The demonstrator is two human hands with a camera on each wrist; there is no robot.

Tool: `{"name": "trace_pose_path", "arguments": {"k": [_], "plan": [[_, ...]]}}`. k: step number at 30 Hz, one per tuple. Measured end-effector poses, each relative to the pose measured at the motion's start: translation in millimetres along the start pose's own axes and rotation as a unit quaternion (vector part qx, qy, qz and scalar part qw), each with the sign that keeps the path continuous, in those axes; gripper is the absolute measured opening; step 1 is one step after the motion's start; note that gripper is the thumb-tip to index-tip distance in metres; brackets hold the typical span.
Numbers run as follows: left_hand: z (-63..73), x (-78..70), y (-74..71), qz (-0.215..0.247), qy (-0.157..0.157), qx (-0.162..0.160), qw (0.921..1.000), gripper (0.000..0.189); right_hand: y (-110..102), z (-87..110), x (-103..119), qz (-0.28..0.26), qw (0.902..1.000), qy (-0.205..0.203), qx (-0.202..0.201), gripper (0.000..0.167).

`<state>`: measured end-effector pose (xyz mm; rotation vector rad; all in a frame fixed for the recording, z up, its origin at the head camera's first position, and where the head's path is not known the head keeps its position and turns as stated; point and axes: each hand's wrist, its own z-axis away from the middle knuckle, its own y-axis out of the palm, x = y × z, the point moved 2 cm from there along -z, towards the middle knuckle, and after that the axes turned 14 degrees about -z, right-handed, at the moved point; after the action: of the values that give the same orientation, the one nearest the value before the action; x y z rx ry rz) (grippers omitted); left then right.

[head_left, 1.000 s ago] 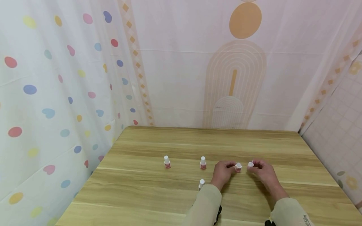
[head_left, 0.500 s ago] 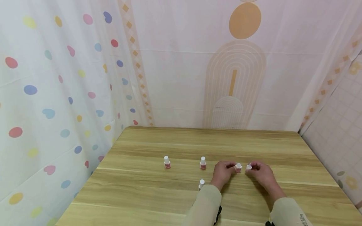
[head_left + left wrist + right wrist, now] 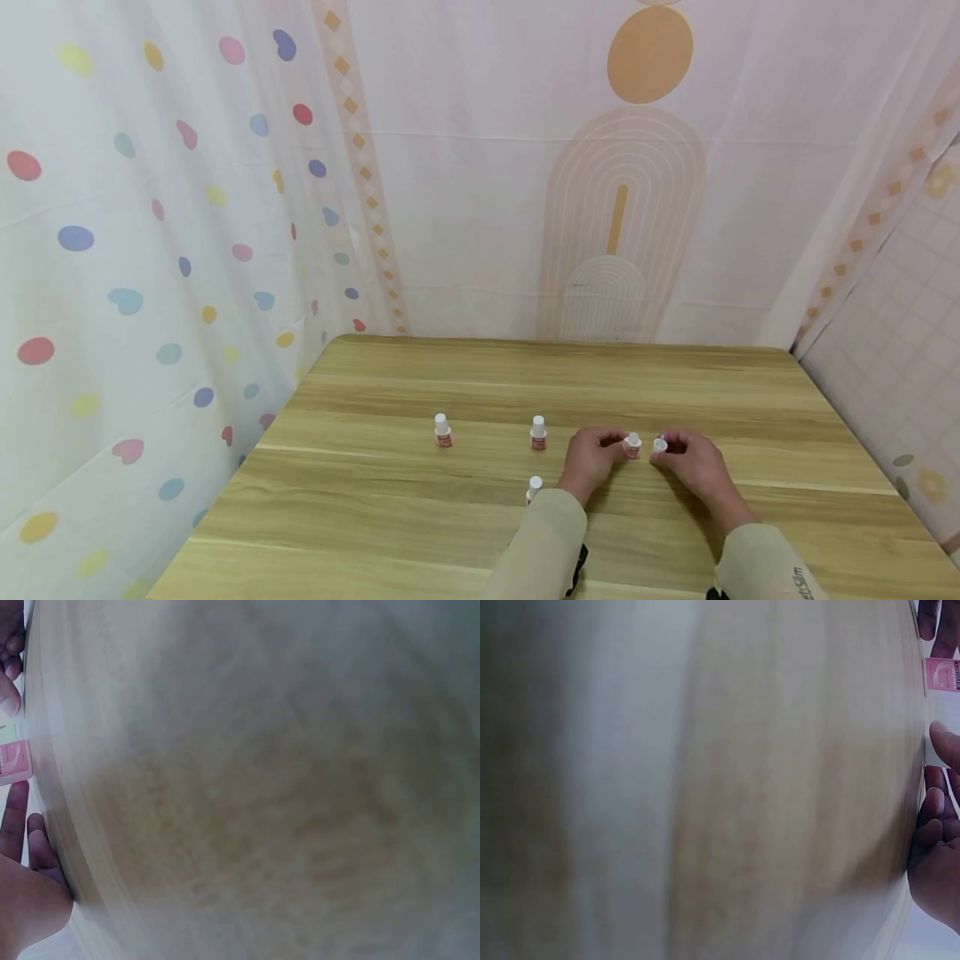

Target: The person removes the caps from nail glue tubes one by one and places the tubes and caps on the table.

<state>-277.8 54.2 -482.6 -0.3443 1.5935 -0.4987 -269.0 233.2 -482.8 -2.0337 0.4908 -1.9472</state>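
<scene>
My left hand [image 3: 588, 460] holds a small white bottle [image 3: 632, 447] with a pink-red label between thumb and fingers, upright on the wooden table. Its white top looks shorter than the capped tops of the other bottles. Close to its right, my right hand [image 3: 699, 467] pinches a small white cap [image 3: 659, 447], its round end facing up. A narrow gap separates cap and bottle in the head view. At the left wrist view's edge the bottle's pink label [image 3: 15, 759] shows by a fingertip; the right wrist view also catches the label [image 3: 941, 674].
Two similar bottles with white caps stand to the left on the table [image 3: 360, 500], one farther left [image 3: 443, 432] and one nearer [image 3: 538, 433]. Another bottle [image 3: 535, 486] is partly hidden behind the left sleeve [image 3: 543, 537]. Patterned curtains [image 3: 465, 208] hang behind and beside the table.
My right hand has shifted slightly left and nearer to me with the cap, closer to the bottle, and the cap has turned a little. My left hand and the bottles have stayed put.
</scene>
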Motion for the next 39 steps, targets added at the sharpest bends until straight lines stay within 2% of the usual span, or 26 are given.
{"name": "trace_pose_path", "arguments": {"k": [15,24,36,39], "plan": [[-0.2,0.8,0.9,-0.011,0.007,-0.001,0.9999,0.005,-0.8,1.5,-0.1,-0.005,0.9999,-0.002,0.009,0.035],[-1.0,1.7,1.8,0.000,0.010,0.002,1.0000,0.007,-0.8,2.8,2.9,-0.005,0.9999,0.002,0.012,0.038],[0.2,1.1,-1.5,-0.011,0.009,0.001,0.9999,0.024,-2.0,2.9,1.4,-0.011,0.9998,-0.008,0.013,0.041],[0.5,-0.1,-2.4,-0.010,-0.003,-0.002,0.9999,0.029,-3.4,2.8,1.7,-0.020,0.9996,-0.011,0.020,0.044]]}}
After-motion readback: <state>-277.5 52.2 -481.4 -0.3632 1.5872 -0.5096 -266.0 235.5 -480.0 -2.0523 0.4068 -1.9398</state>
